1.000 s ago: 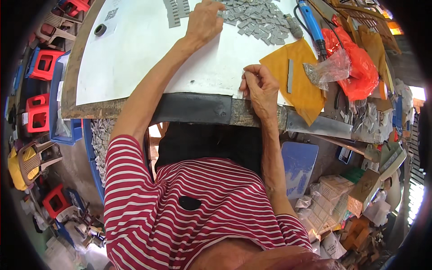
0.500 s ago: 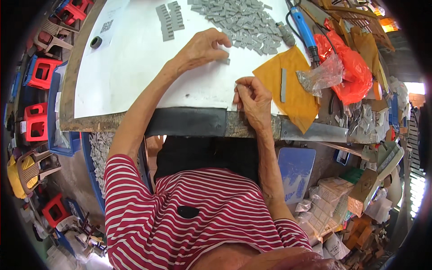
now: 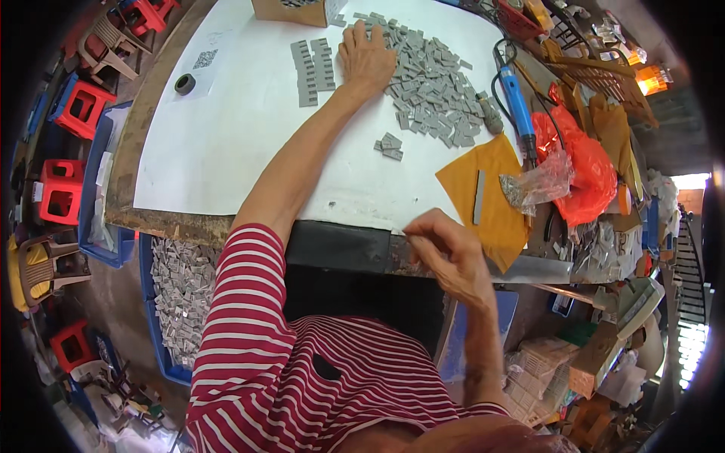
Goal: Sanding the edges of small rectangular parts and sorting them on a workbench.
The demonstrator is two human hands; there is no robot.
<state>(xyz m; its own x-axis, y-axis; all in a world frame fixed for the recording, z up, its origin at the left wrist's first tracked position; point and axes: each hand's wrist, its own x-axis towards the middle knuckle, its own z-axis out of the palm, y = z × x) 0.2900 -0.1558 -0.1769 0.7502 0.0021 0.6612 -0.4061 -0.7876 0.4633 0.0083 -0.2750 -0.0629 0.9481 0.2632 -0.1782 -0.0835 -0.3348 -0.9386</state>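
My left hand [image 3: 368, 64] reaches to the far side of the table, fingers spread and bent over the upper left edge of a pile of small flat grey pieces [image 3: 438, 87]. Whether a fingertip touches a piece is hidden. Just left of it lie two rows of grey notched pieces [image 3: 305, 73], side by side. A small cluster of grey pieces [image 3: 390, 146] sits apart, nearer to me than the pile. My right hand [image 3: 453, 257] is at the near table edge, thumb and fingers closed together; what they hold, if anything, cannot be made out.
A mustard cloth [image 3: 461, 177] bearing a grey strip [image 3: 479, 196] lies at right. Beyond are a blue pen-shaped power tool [image 3: 516, 102] and a red plastic bag [image 3: 585, 166]. A cardboard box [image 3: 310, 13] stands at the far edge; a black tape roll [image 3: 184, 84] lies left.
My left hand has moved away from me, from the table's middle to the pile's far left edge. My right hand has drawn back to the near edge. The view has shifted, showing the box.
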